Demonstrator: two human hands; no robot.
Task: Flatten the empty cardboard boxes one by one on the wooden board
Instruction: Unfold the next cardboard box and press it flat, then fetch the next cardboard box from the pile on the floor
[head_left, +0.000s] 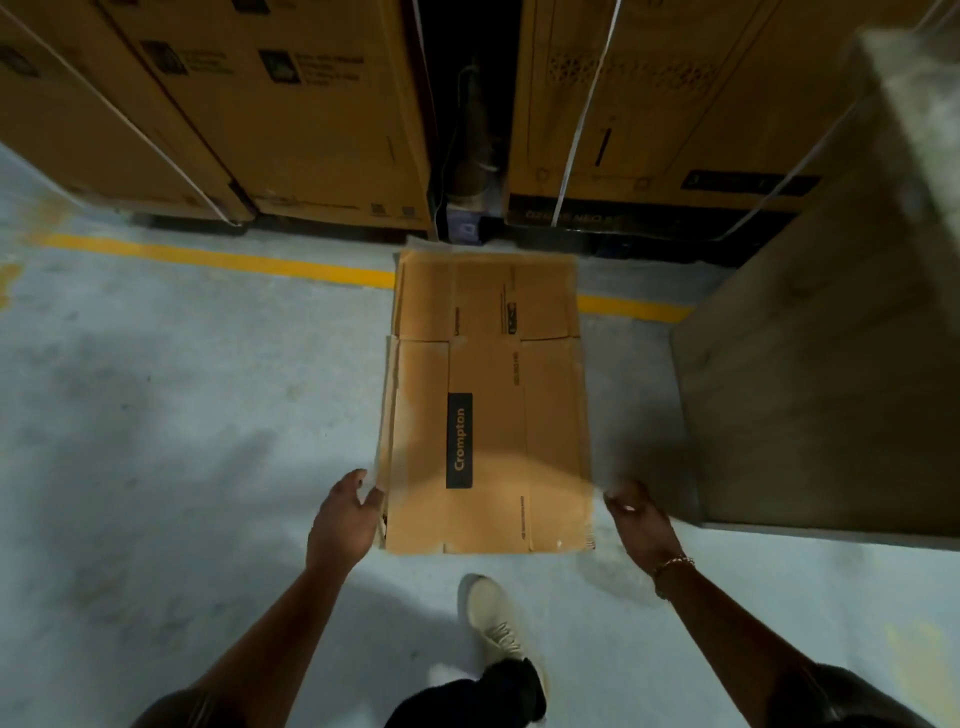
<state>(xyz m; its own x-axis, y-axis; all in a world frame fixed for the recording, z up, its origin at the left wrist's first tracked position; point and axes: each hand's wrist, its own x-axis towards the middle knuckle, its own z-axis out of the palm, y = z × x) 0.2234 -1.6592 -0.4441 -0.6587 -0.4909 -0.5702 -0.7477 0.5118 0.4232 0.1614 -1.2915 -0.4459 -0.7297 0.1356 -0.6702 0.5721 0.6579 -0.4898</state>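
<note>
**Flat box on the floor, a hand at each side**

From my remote seat I see a flattened cardboard box (488, 405) lying on the grey floor (182, 415). Its long side runs away from me, and its far end crosses a yellow line (208, 257) painted on the floor. A black label (459, 440) reading "Crompton" runs lengthwise down the box.

The left hand (345, 512) is at the near left edge of the box. Its fingers are spread and relaxed and grip nothing. The right hand (636, 514) is just beside the near right corner. It is blurred, so I cannot tell whether it pinches the cardboard or only hangs next to it. A bracelet (672, 564) sits on that wrist.

A pale shoe (491, 618) stands on the floor just short of the box's near edge. Beyond the line, tall cartons (260, 104) bound with white straps (587, 104) stand side by side with a dark gap between them. A large drab panel (805, 364) rises on the right, near the box but apart from it.
</note>
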